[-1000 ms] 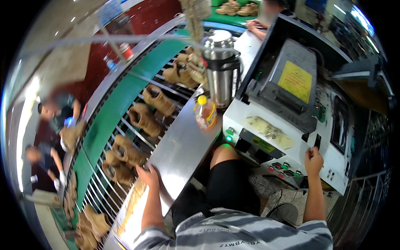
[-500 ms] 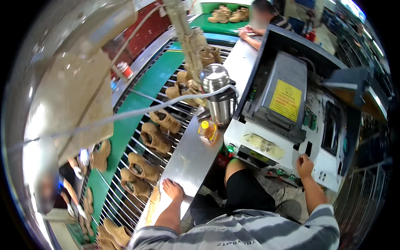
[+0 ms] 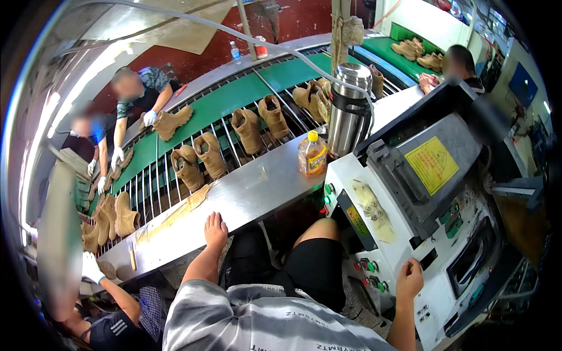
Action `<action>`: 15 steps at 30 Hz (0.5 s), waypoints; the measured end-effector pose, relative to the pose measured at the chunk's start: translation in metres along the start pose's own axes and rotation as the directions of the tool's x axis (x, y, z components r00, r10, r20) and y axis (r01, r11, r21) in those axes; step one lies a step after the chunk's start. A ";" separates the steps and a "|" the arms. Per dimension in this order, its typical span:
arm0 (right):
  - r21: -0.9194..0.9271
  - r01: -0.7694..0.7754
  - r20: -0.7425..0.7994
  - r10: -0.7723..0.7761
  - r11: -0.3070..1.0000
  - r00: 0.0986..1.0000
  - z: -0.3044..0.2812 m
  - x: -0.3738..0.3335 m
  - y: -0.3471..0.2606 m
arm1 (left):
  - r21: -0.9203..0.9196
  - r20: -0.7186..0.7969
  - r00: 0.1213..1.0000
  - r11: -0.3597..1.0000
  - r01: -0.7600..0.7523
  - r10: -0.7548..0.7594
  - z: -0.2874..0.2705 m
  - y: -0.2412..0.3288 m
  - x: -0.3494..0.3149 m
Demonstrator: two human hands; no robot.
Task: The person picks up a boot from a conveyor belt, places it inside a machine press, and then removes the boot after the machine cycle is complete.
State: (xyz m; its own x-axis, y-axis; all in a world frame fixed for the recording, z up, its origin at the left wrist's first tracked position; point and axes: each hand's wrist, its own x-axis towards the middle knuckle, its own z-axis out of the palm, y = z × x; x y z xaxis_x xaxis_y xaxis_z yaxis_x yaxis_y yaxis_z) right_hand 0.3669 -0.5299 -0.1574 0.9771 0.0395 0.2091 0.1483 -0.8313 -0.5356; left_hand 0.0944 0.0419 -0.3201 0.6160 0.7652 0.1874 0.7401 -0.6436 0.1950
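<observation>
1. My left hand (image 3: 215, 229): fingers spread flat, palm down, resting on the near edge of the steel counter (image 3: 257, 190). It grips nothing.
2. My right hand (image 3: 409, 278): fingers curled into a loose fist on the near corner of the white machine (image 3: 410, 234). I cannot tell whether it presses a control or holds anything small.
3. Control buttons (image 3: 370, 275): a short row of green and red ones on the machine's near face, just left of my right hand. In my judgement, I should uncurl one finger and press squarely, keeping the left hand planted as a brace.
4. Yellow bottle (image 3: 312, 153): upright on the counter's right end, just beside the machine.
5. Steel flask (image 3: 348, 108): upright, just beyond the bottle, touching or nearly touching the machine's far side.
6. Tan boots (image 3: 199, 159): standing in pairs on the railed green conveyor (image 3: 228, 99), beyond the counter, well apart from both my hands. To take one, I judge I would lean forward and reach over the counter's far edge.
7. Gloved co-workers (image 3: 137, 93): across the conveyor at far left, one touching a boot. Another gloved hand (image 3: 91, 268) shows near left.
</observation>
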 end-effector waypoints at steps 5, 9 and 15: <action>0.023 0.026 0.035 -0.027 0.999 0.999 -0.001 0.002 0.003 | 0.058 0.194 0.968 0.986 0.153 -0.162 -0.001 0.004 -0.004; 0.062 0.076 0.015 -0.077 0.995 0.997 0.000 -0.003 0.020 | 0.055 0.261 0.945 0.980 0.191 -0.199 -0.005 0.016 0.000; 0.069 0.066 0.058 -0.070 0.995 0.996 0.003 -0.001 0.026 | 0.028 0.232 0.955 0.983 0.181 -0.182 -0.003 0.012 -0.005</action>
State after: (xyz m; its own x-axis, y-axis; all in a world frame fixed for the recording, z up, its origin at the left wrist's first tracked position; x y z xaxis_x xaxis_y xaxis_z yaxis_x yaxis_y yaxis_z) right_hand 0.3702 -0.5495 -0.1742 0.9716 0.1295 0.1979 0.2221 -0.7867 -0.5759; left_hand 0.0994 0.0302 -0.3163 0.5161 0.8527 -0.0804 0.8466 -0.4937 0.1987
